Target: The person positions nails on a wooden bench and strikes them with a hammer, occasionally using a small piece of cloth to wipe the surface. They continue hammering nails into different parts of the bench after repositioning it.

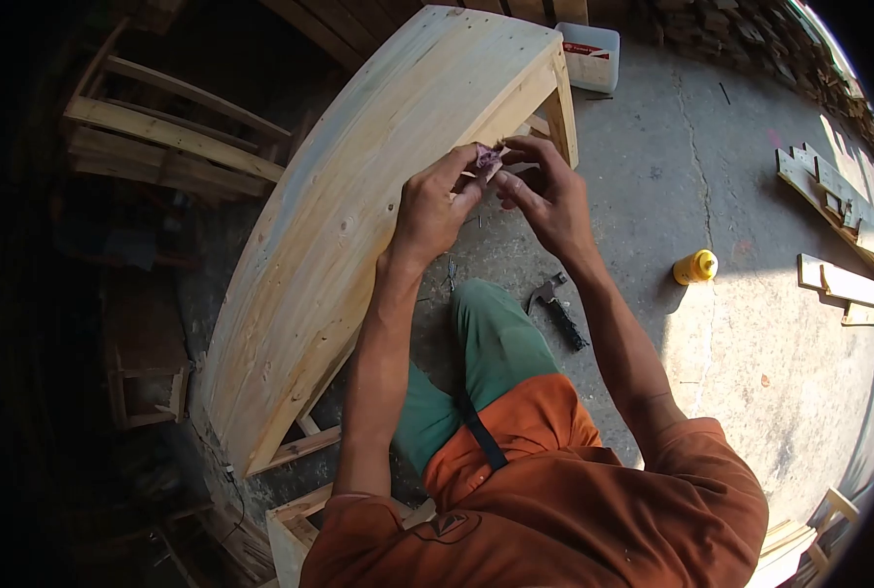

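Between the fingertips of both hands is a small crumpled purplish piece (488, 158), too small to make out exactly. My left hand (434, 206) pinches it from the left, close to the edge of a long pale wooden bench-like piece (358, 147). From the right, my right hand (547, 194) has its thumb and fingers closed at the same piece. Below the hands, a hammer (557, 312) with a black handle lies on the concrete floor beside my green-clad knee.
A yellow bottle (695, 267) stands on the floor at the right. Behind the wooden piece is a whitish plastic container (590, 59). Wooden boards (829, 201) lie at the far right. At the left, a wooden frame (172, 137) stands in shadow.
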Action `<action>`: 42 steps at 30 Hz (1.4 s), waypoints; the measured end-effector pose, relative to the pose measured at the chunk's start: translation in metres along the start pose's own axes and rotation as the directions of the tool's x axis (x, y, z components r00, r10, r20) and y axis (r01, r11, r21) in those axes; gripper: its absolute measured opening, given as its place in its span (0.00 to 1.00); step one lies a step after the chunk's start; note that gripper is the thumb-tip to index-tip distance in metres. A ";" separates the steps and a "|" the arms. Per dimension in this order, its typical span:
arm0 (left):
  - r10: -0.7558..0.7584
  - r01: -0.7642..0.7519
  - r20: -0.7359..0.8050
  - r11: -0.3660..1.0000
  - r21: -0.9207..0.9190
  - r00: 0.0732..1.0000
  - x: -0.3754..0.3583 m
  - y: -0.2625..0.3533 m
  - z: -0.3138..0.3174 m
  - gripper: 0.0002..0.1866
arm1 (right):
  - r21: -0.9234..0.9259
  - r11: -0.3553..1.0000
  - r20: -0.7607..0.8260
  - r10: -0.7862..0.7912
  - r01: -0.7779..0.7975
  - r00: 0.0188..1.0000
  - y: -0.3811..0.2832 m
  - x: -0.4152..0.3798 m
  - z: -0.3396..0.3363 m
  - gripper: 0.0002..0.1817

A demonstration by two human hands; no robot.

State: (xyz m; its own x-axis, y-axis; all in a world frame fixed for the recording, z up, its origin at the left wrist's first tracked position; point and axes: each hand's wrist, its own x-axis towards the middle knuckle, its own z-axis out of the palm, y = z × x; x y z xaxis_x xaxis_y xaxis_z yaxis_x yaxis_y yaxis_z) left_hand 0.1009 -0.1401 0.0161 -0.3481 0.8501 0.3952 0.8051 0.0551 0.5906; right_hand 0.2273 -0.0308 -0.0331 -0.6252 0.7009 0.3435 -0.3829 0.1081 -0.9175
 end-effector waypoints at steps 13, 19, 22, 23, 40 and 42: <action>-0.346 0.243 -0.165 0.861 -0.446 0.924 -0.001 -0.071 -0.038 0.33 | -0.721 0.481 -0.227 0.515 -0.498 0.827 0.257 -0.231 -0.095 0.20; -0.385 0.281 -0.171 0.856 -0.434 0.907 -0.013 -0.069 -0.044 0.31 | -0.865 0.376 -0.098 0.522 -0.332 0.847 0.273 -0.256 -0.102 0.22; -0.387 0.290 -0.139 0.843 -0.453 0.911 -0.018 -0.074 -0.050 0.31 | -0.868 0.366 -0.068 0.583 -0.336 0.810 0.275 -0.253 -0.107 0.21; -0.389 0.288 -0.141 0.840 -0.459 0.910 -0.021 -0.075 -0.050 0.31 | -0.866 0.370 -0.044 0.616 -0.338 0.787 0.277 -0.249 -0.109 0.21; -0.349 0.247 -0.144 0.850 -0.465 0.926 -0.038 -0.075 -0.061 0.27 | -0.790 0.329 -0.143 0.721 -0.517 0.678 0.277 -0.229 -0.097 0.24; -0.353 0.254 -0.146 0.854 -0.454 0.924 -0.037 -0.076 -0.061 0.27 | -0.677 0.387 -0.142 0.766 -0.626 0.627 0.258 -0.213 -0.084 0.25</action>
State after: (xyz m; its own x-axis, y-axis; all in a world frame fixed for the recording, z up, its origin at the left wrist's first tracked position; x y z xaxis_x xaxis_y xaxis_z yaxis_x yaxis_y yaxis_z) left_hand 0.0231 -0.2081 -0.0002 -0.6759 0.6897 0.2598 0.3810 0.0253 0.9242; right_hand 0.3190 -0.0936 -0.3596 -0.5884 0.6228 -0.5158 0.7038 0.0803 -0.7059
